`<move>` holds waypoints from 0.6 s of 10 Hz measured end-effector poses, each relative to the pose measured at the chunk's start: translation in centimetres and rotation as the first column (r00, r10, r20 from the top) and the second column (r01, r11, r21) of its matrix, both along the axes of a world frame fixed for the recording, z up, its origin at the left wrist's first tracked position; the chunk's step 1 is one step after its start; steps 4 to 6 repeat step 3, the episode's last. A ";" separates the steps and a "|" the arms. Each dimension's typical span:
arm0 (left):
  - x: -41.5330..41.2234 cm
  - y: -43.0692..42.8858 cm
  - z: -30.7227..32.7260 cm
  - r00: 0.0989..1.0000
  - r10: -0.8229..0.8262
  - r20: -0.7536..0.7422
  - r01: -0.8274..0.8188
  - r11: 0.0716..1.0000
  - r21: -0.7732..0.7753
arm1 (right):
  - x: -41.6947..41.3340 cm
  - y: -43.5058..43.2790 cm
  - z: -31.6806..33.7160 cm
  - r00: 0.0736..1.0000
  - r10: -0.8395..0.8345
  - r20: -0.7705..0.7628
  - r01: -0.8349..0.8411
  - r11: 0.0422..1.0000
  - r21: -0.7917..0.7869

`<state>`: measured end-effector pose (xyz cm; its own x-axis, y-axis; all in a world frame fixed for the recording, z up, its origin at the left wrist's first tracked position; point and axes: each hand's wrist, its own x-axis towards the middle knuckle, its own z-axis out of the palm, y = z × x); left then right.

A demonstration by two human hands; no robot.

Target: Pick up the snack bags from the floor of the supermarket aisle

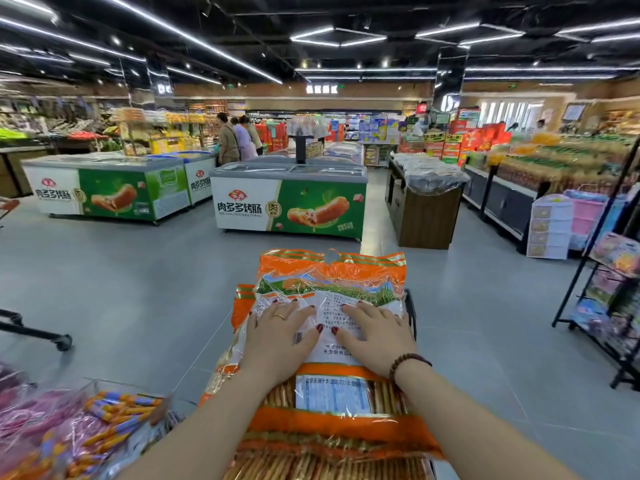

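Near the middle of the aisle, the person's left hand [280, 336] and right hand [375, 336] lie flat, fingers spread, on stacked orange snack bags [329, 424], apparently piled on a cart [410, 308] above the grey floor [121, 289].

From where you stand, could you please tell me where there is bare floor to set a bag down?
Bare grey floor lies left of the orange snack bags, up to the green freezer, and right of them, towards the black wire rack. The lower left is crowded with pink packets.
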<state>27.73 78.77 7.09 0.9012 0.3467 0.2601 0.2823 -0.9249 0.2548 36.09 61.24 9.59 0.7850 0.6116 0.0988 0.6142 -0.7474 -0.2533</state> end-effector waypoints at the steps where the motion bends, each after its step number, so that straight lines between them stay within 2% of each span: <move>1: -0.4 -0.6 0.4 0.999 0.001 -0.039 -0.002 1.000 -0.020 | 0.0 -0.3 0.2 0.999 0.015 -0.036 -0.017 0.999 -0.043; 2: -1.3 -1.1 1.5 0.997 0.035 -0.076 -0.035 0.999 -0.002 | 0.1 -0.4 0.8 0.998 0.057 -0.020 -0.058 0.997 -0.052; 3: -2.5 -2.4 3.2 0.992 0.124 0.012 -0.125 0.980 0.158 | 0.1 -1.0 1.9 0.987 0.138 0.085 -0.138 0.990 0.002; 6: -2.5 -2.4 3.2 0.992 0.124 0.012 -0.125 0.980 0.158 | 0.1 -1.0 1.9 0.987 0.138 0.085 -0.138 0.990 0.002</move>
